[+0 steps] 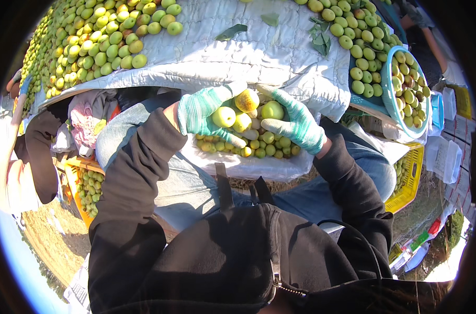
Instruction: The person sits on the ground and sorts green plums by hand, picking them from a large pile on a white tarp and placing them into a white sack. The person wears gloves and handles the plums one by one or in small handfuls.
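Note:
Both my hands wear teal gloves with greyish fingertips and meet above a white plastic-lined container (269,170) between my knees. My left hand (204,111) curls around the left side of several yellow-green jujubes (224,116). From the other side, my right hand (298,120) cups them, with one jujube (272,110) lying against its palm. A browner, russet-patched jujube (247,100) sits at the top between the fingers. Many more jujubes (260,153) fill the container below.
A quilted silver-white cover (206,57) spreads ahead, with jujube heaps (99,42) at far left and far right. A light-blue round basket (388,94) of jujubes stands right. Orange (76,196) and yellow (413,183) crates flank my legs. Other people's arms show at both edges.

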A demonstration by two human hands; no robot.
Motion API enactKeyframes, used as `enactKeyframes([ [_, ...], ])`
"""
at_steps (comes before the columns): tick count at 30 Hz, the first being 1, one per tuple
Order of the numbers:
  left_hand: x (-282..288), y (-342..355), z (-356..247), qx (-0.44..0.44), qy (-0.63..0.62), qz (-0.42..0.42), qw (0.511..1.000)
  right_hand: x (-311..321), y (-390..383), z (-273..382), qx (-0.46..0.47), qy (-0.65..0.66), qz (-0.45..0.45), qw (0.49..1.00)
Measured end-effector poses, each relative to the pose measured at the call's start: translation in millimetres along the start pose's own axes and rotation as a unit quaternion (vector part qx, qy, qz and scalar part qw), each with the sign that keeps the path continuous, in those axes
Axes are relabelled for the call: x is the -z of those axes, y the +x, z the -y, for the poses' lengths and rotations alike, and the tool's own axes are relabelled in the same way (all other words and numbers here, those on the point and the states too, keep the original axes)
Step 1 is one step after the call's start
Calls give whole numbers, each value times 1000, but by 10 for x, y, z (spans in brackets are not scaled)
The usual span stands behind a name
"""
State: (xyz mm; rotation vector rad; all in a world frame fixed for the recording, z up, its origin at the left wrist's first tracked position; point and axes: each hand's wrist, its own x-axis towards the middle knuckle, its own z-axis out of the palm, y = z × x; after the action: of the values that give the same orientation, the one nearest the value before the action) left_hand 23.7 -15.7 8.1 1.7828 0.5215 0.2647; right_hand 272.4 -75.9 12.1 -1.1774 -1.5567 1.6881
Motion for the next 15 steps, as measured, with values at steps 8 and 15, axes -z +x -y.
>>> enactKeyframes([
  [8, -113, 67, 126, 320, -357, 53, 876, -103, 42, -231, -17, -105, -28, 994],
  [15, -38, 560, -139, 162, -53, -34, 985, 786, -395, 271, 35, -268, -304, 913],
])
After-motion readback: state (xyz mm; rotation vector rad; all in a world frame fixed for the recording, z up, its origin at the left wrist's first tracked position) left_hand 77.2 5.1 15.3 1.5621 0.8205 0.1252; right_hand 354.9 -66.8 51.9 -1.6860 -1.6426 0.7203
